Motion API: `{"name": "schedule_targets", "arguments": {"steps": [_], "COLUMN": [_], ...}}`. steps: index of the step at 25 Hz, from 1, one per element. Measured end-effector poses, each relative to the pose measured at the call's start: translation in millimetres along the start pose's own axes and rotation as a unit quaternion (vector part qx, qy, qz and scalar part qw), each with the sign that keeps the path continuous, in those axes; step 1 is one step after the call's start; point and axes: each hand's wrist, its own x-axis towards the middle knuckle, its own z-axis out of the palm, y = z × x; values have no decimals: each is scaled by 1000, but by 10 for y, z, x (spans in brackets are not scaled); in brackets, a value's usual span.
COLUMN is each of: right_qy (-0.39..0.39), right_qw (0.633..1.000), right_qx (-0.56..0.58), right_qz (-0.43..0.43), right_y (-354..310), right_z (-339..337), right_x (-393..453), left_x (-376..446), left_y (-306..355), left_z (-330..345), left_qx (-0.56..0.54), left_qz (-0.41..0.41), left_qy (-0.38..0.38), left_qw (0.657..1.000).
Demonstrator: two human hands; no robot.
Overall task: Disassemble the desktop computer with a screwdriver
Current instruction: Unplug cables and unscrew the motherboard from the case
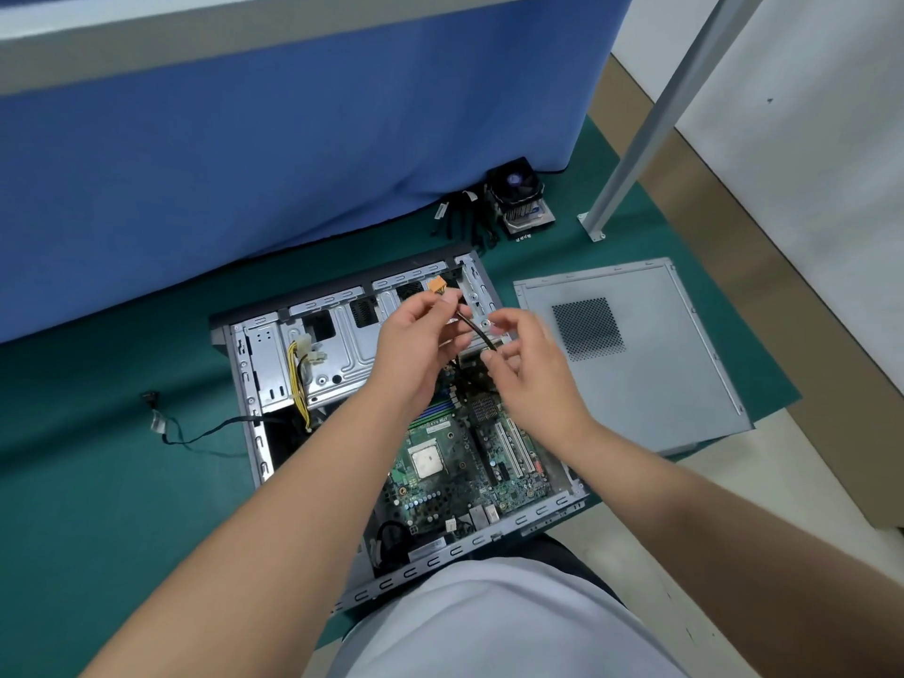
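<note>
Both forearms reach out over the open computer case (254,384), which lies on its side on the green mat (98,482). Left hand (416,345) grips a black cable (477,332) below its orange connector (437,285) — right hand (533,369) pinches the same cable lower down. Farther right lie the side panel (660,374) and, behind it, the removed cooler fan (518,198).

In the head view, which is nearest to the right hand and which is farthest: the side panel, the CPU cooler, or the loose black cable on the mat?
Measured from the right hand:
1. side panel, lying flat on the mat just to its right.
2. CPU cooler, farther up, by the blue cloth.
3. loose black cable, far left, beyond the case.
</note>
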Motion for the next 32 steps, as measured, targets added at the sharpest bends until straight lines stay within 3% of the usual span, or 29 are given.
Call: {"name": "schedule_targets", "arguments": {"steps": [5,9,12,17,23,27,29,32], "right_qy": [-40,-19,4,-17,-40,-26,-27,-49], "right_qw": [997,997,995,991,977,968,964,957], "right_qx": [52,44,56,10,-134,-186,-203,-228], "right_qz": [50,58,85,130,164,164,168,172], "right_y": [120,160,190,158,98,-1,-38,-64], "right_z": [27,-82,-192,-203,-54,27,56,86], "right_x": [-24,64,215,478,727,973,1073,1142], "left_x": [114,189,221,210,207,152,71,-10], "left_y": [57,23,52,-14,-126,-177,-271,-480], "left_z": [97,-14,-251,-615,-677,-550,-370,-115], "left_qx": [-26,213,280,499,496,539,537,566], "left_qz": [3,25,45,148,148,222,233,162], "left_qy": [36,47,69,18,12,31,-1,-74], "left_qw": [999,976,956,854,856,812,811,805]}}
